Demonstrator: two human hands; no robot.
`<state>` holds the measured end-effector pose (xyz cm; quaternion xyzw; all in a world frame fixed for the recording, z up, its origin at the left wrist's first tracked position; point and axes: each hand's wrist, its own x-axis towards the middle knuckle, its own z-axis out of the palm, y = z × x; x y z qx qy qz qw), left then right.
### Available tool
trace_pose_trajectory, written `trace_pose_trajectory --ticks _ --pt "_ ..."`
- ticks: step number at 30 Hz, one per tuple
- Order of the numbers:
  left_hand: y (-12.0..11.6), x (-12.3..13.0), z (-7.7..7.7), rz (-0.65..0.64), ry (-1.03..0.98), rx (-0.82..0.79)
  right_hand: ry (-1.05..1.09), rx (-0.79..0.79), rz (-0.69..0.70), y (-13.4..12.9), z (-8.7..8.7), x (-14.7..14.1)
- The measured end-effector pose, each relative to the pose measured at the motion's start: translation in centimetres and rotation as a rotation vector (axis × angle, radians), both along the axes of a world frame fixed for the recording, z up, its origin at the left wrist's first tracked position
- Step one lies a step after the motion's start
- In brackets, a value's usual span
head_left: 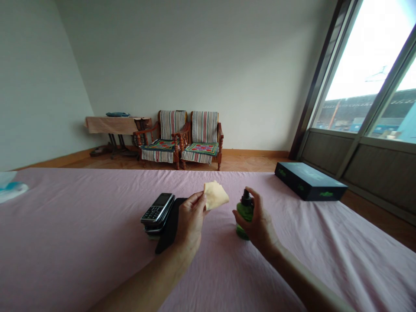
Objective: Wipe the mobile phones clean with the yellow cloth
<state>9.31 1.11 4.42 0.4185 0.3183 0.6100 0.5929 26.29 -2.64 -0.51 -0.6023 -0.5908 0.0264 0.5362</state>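
Observation:
My left hand pinches a folded pale yellow cloth by its left edge and holds it up above the pink sheet. To the right, my right hand is curled round a small green spray bottle with a black pump top. Its index finger lies at the pump and the thumb crosses the bottle's front. The bottle is upright; whether its base touches the sheet I cannot tell. Left of my left hand, a silver-black keypad phone tops a small stack, beside a flat black item partly hidden by my wrist.
A black box with green print lies at the right rear of the pink sheet. At the far left edge is a white and blue package. Beyond stand two wooden armchairs and a cloth-covered table; windows are on the right.

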Motion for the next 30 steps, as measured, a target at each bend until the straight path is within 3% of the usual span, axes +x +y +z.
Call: trace_pose_trajectory --ticks 21,30 --pt "0.09 -0.01 0.03 0.027 -0.002 0.004 0.003 -0.007 -0.027 -0.01 0.10 -0.05" --pt "0.10 0.02 -0.14 0.023 -0.005 0.011 -0.159 0.064 -0.051 -0.49 -0.02 -0.57"
